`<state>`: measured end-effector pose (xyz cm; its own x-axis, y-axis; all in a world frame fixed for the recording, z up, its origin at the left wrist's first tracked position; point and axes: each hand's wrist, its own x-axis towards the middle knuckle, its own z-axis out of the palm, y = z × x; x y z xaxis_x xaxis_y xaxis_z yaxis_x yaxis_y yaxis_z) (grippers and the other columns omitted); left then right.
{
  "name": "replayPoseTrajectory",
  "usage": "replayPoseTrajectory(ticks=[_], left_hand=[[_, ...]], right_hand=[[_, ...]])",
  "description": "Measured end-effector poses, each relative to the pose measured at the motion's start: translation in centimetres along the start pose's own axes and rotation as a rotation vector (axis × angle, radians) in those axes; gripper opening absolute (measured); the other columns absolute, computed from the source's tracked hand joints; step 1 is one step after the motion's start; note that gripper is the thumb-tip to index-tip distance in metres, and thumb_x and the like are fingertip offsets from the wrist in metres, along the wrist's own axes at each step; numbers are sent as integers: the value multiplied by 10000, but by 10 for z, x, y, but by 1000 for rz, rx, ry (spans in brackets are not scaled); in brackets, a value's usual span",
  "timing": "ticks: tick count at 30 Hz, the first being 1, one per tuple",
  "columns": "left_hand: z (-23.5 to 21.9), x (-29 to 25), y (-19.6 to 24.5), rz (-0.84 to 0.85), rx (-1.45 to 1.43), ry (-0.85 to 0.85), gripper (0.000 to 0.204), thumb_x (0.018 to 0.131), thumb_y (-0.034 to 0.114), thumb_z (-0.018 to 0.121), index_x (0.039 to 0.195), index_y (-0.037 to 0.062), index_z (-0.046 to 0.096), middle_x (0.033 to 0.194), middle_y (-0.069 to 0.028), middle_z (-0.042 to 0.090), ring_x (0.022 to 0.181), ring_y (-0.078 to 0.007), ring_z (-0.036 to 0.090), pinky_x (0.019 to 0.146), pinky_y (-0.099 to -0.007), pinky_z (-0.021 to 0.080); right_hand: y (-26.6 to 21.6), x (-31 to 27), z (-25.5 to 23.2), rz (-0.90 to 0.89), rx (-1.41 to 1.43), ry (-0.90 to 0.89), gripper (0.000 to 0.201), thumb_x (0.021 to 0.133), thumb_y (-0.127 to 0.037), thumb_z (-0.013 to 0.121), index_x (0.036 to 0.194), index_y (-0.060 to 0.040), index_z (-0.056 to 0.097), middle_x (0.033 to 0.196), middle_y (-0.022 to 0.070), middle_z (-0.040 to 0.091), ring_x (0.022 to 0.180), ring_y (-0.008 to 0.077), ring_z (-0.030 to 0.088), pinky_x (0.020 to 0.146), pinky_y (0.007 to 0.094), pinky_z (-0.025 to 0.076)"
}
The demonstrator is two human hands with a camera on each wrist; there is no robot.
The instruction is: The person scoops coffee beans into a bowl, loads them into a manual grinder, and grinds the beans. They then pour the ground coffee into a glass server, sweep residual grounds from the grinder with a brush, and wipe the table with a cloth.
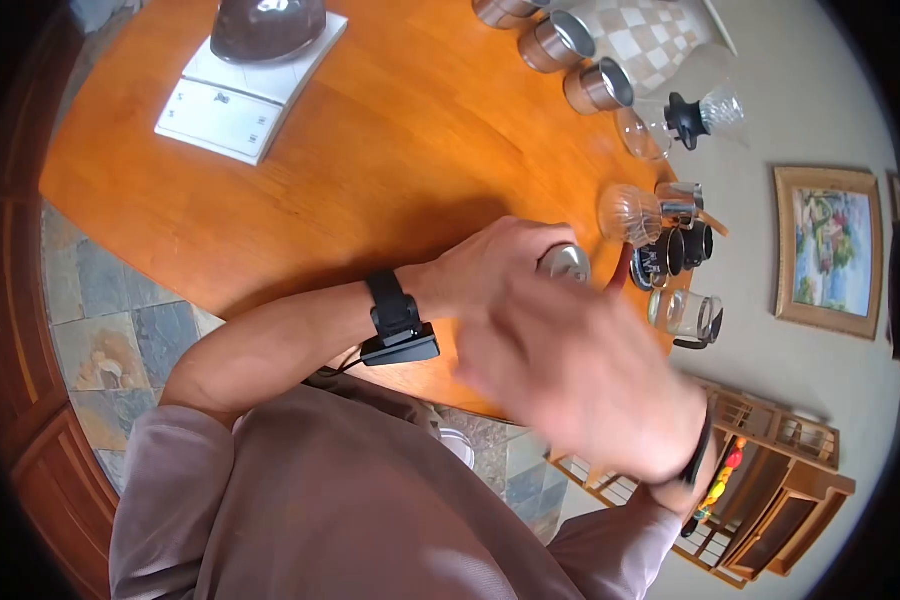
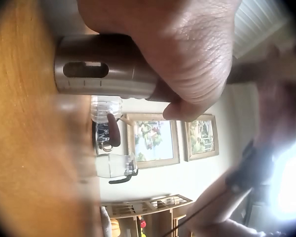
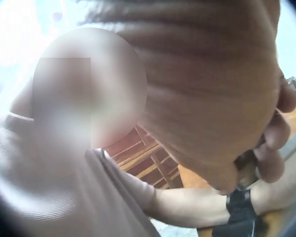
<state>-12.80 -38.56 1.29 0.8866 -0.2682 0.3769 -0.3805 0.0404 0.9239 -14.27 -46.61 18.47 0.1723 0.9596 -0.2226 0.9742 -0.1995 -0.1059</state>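
My left hand [image 1: 490, 255] grips a steel hand coffee grinder [image 2: 106, 64], a cylinder with a slot window in its side. Its base stands close over the wooden table in the left wrist view. Above the grip, the dark crank arm [image 2: 244, 71] reaches across to my right hand [image 1: 580, 370], which is blurred in the head view. Curled fingers [image 3: 270, 165] of that hand pinch a dark knob [image 3: 245, 160] at the crank's end, mostly hidden by the palm. The grinder's silver top [image 1: 567, 262] shows between the two hands.
On the table [image 1: 370, 130], a white scale [image 1: 215, 120] bears a dark rounded vessel [image 1: 268, 30]. Metal cups [image 1: 598, 86], a dripper with a black collar [image 1: 686, 120], a ribbed glass [image 1: 630, 213] and a glass jug [image 1: 678, 312] stand along the wall side.
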Motion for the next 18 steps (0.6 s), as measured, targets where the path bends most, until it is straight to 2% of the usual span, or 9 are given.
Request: replayPoseTrajectory(ticks=[3,4,5,6,8,9,12,15,18], left_hand=[[9,-6,-17,178,226,82,320,770,170,755,1031,22,645,938,-171,692,911,-306,692,780,-393,552],[2,-4,-7,58,108,32,299,764,156,772,1006,30,649,911,-154,700,876,-304,696,763,-404,549],[-4,-3,3,-62,-14,-15,282,757,142,789,981,39,653,885,-138,709,841,-302,701,746,-416,547],[-4,-2,3,-62,-15,-8,282,757,142,789,981,39,653,885,-138,709,841,-302,701,746,-416,547],[-3,0,1,-35,11,19,291,732,128,804,960,42,644,825,-146,704,759,-335,702,693,-415,552],[-2,-1,1,-39,5,36,291,732,128,804,960,42,644,825,-146,704,759,-335,702,693,-415,552],[-4,1,1,-22,-35,-18,315,736,136,807,982,33,640,821,-150,707,771,-346,709,697,-411,554],[-8,3,4,-64,-23,11,370,738,170,833,1017,28,634,863,-167,712,815,-356,713,724,-415,560],[-8,-2,0,-51,-21,65,432,732,218,863,1041,25,631,930,-194,715,879,-384,709,769,-436,567]], right_hand=[[68,33,1,133,167,161,178,918,-183,705,966,-35,619,810,170,631,777,363,642,664,444,516],[87,33,-3,133,134,244,174,926,-164,703,983,-22,622,801,172,653,738,375,646,667,438,515],[103,25,-6,237,53,212,185,924,-210,682,943,-39,614,778,189,645,812,402,641,714,511,501],[118,7,-4,327,-29,217,166,927,-185,682,926,-33,617,775,193,652,781,408,642,705,507,500],[117,-30,-14,654,125,39,186,941,-167,672,880,-5,606,788,205,658,748,387,654,660,463,486],[120,-63,-4,568,126,85,188,941,-171,675,900,2,615,744,185,636,685,384,624,631,433,483],[86,-119,4,860,628,-84,187,959,-162,725,911,8,666,768,76,714,689,94,628,621,280,489],[52,-155,30,1003,998,153,276,902,-169,800,1025,53,690,838,82,742,734,130,668,700,277,523],[38,-168,49,1050,935,243,390,843,-178,857,1098,73,700,877,91,756,791,146,700,753,281,539]])
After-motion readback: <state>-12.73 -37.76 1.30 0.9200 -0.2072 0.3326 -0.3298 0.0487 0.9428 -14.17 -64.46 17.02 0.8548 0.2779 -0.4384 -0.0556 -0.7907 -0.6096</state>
